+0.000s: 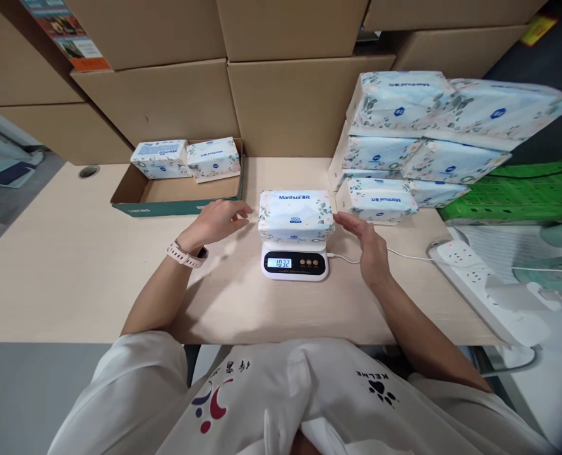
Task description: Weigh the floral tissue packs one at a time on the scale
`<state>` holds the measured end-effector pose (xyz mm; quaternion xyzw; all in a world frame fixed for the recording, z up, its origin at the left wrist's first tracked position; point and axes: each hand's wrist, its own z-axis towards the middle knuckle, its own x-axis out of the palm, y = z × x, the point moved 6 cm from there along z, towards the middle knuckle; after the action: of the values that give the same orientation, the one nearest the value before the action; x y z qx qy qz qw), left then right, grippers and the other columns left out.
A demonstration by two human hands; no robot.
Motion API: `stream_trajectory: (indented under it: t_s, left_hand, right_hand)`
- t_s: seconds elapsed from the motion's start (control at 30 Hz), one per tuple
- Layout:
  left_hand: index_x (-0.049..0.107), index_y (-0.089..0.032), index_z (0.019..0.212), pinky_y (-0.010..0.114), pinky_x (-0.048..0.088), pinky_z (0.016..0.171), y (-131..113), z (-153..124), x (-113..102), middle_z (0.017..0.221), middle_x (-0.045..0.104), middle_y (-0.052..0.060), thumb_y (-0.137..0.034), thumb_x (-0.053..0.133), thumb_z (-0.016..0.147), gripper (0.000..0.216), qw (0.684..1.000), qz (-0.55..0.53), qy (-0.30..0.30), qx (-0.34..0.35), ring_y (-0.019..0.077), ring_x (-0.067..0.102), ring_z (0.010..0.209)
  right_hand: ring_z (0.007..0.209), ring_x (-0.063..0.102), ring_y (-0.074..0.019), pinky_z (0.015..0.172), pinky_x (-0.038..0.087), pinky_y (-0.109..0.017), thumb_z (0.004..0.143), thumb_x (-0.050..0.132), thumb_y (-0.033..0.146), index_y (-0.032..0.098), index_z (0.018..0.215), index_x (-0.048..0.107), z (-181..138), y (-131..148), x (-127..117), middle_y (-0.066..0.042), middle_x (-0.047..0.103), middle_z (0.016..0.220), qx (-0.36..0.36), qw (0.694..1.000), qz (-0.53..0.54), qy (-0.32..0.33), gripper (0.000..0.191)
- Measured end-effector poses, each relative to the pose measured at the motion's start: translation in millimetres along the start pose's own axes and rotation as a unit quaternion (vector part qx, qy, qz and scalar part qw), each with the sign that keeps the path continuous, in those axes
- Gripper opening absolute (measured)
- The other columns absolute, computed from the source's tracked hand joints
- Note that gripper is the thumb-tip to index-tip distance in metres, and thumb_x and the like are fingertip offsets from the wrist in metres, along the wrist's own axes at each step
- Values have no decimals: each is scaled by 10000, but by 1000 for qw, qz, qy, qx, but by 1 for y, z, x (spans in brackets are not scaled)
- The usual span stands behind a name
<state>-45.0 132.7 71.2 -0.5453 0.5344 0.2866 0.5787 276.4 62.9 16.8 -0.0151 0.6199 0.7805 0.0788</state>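
A pack of tissues lies on a white digital scale, whose lit display shows digits that look like 1032. Just left of the pack, my left hand hovers with its fingers loosely bent and apart, a small gap between it and the pack. On the other side, my right hand is open, fingers extended, its fingertips at or very near the pack's right edge. Neither hand grips anything. Two more tissue packs sit in a shallow green-sided cardboard box behind my left hand.
Several tissue packs are stacked at the back right. Cardboard boxes form a wall behind the table. A white cable runs from the scale toward a power strip. A green plastic crate stands at the right.
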Motion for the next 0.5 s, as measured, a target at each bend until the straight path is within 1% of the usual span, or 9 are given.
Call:
stream_trajectory:
  t_s: [0.07,0.13,0.2,0.23,0.3,0.33,0.4,0.5]
  left_hand:
    - [738,-238,1109,356,481,774,-1,1,4,1100,827,61,-352,542,944,280,1000,12,-2,2,300,763,1015]
    - [712,-239,1044,346,443,714,-6,2,9,1041,817,64,-338,507,960,242,1000,20,0,18,293,755,953]
    - [680,-233,1009,347,426,692,-16,2,14,996,804,76,-290,475,962,218,999,29,10,43,289,748,898]
    - [667,-226,996,352,427,693,-23,2,15,973,799,87,-260,465,956,209,998,38,12,50,294,747,882]
    - [650,-208,986,365,439,709,-39,0,14,960,794,114,-212,460,944,195,997,50,6,58,312,751,885]
    - [647,-199,996,371,445,717,-49,0,10,972,795,125,-201,463,944,191,997,46,-2,62,321,752,896]
    - [647,-189,1032,373,453,719,-75,1,1,1014,799,131,-202,478,951,187,996,22,-23,77,324,751,903]
    - [656,-182,1050,369,473,745,-126,17,-16,1044,799,124,-223,505,973,175,988,-18,-67,140,300,745,906]
  right_hand:
    - [1406,657,-258,1290,425,-554,1056,375,707,307,1383,718,-1,-1,3,-56,748,1432,1,1000,-3,-3,619]
    - [1462,613,-266,1313,392,-575,1042,410,715,343,1532,587,-4,-2,11,-61,677,1534,0,1000,-6,0,640]
    - [1561,509,-273,1344,344,-585,1024,439,728,372,1654,406,-8,-2,24,-64,536,1673,-1,1000,-14,26,725]
    - [1608,443,-275,1361,316,-584,1019,445,731,376,1683,342,-10,0,30,-61,456,1729,-5,999,-24,42,760]
    - [1665,333,-285,1388,264,-579,1020,443,721,367,1702,295,-13,8,37,-54,342,1787,-37,996,-57,57,782]
    - [1675,307,-296,1396,244,-578,1024,443,709,359,1702,297,-13,16,36,-54,320,1796,-66,994,-77,45,777]
    - [1676,298,-317,1404,216,-581,1035,441,680,346,1696,306,-8,37,23,-59,337,1783,-139,984,-108,-15,753]
    - [1671,299,-332,1402,212,-558,1061,466,603,327,1669,352,7,64,-18,-63,364,1754,-232,955,-113,-147,677]
